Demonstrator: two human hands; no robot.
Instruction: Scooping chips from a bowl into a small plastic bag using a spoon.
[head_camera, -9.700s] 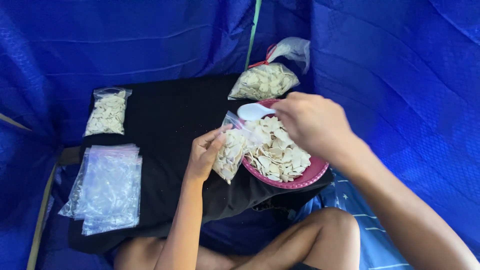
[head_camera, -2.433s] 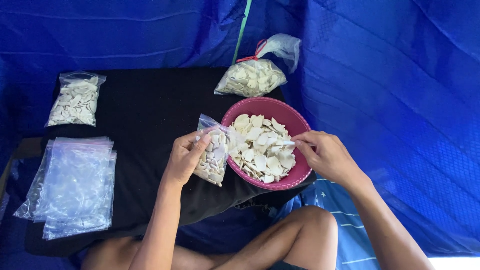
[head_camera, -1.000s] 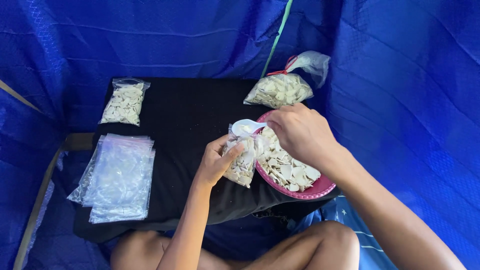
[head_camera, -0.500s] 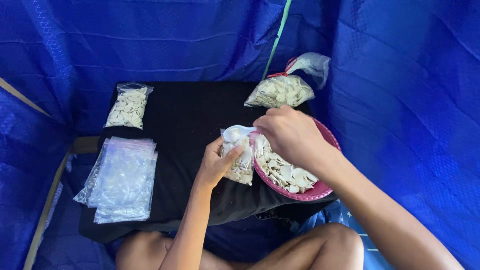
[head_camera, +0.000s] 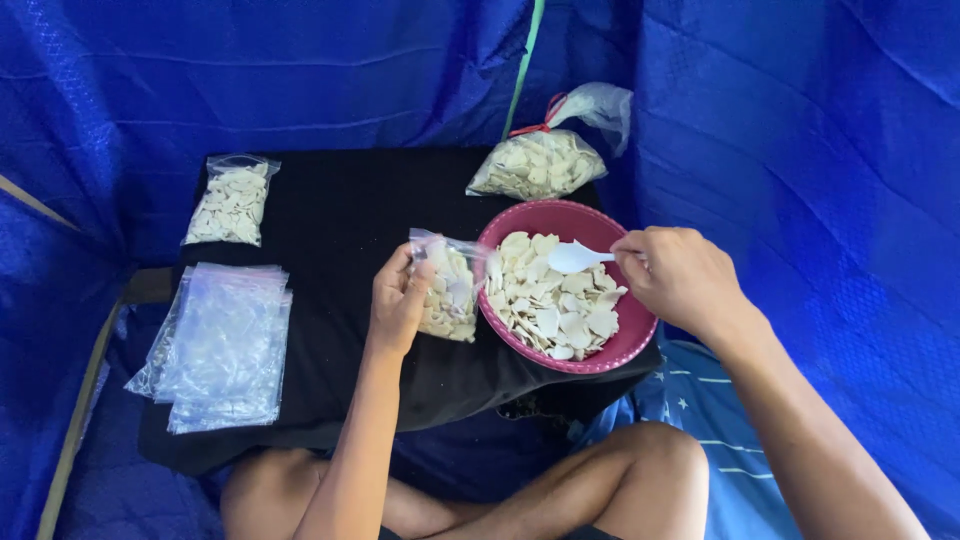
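Head view, left hand (head_camera: 398, 300) holding bag (head_camera: 450, 292), right hand (head_camera: 680, 275) spoon (head_camera: 578, 258)

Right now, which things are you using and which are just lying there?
In use: small clear bag in left hand; white plastic spoon in right hand; pink bowl of pale chips.

Lying about: filled small bag; tied big bag; stack of empty bags.
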